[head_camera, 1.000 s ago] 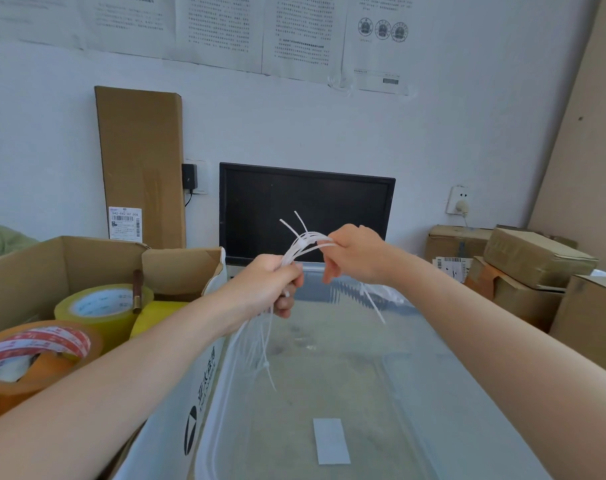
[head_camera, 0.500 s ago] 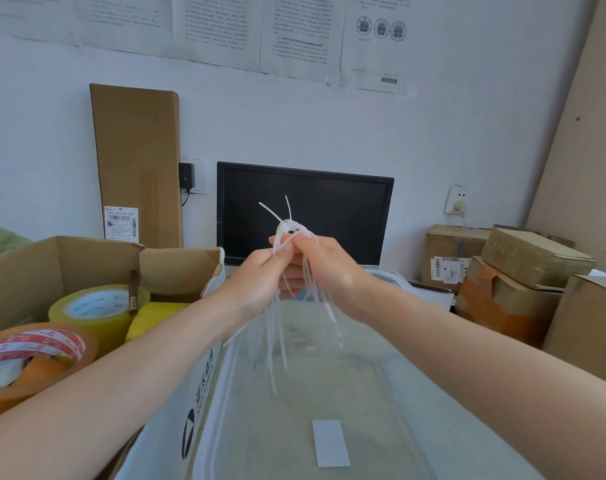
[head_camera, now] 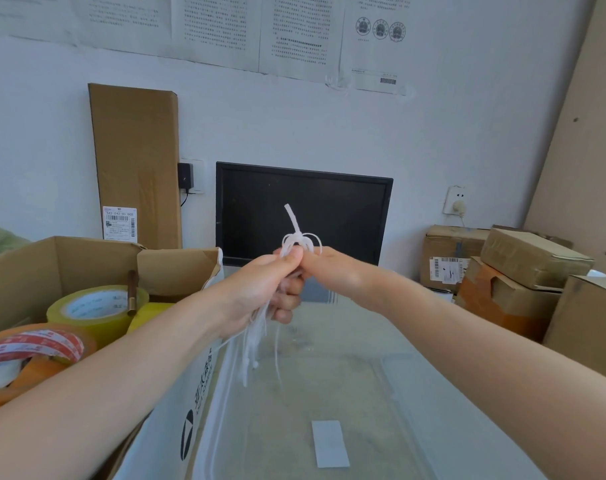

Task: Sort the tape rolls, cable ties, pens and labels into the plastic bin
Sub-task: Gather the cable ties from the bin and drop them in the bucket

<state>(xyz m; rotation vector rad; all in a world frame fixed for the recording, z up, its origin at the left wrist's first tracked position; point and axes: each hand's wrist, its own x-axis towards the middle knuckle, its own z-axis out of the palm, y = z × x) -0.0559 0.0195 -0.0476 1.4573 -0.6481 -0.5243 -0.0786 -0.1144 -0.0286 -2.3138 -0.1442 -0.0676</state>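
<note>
— White wall at the back, printed sheets (head_camera: 294,29) taped along its top, a dark monitor (head_camera: 346,216) standing below them. Where are the cable ties (head_camera: 256,344)?
— Held up in front of that monitor, above the far left corner of the clear plastic bin (head_camera: 416,393). They make one white bundle: loops and a straight tail stick up, and the loose ends hang down over the bin.
— Who has them?
— Both hands. The left grip (head_camera: 256,289) is clamped round the bundle, fingers curled, thumb on top. The right grip (head_camera: 332,271) pinches the top of the same bundle, touching the left thumb.
— Anything in the bin?
— One white label (head_camera: 330,444), flat on the floor towards its near edge.
— And the tape?
— In the open cardboard box (head_camera: 69,261) just beside the bin's left wall: a yellow tape roll (head_camera: 97,310), and an orange roll (head_camera: 35,351) with red-and-white print. A brown stick (head_camera: 132,292) leans on the yellow roll; I cannot tell whether it is a pen.
— Right side?
— Stacked brown cartons (head_camera: 523,265) beyond the bin's right edge.
</note>
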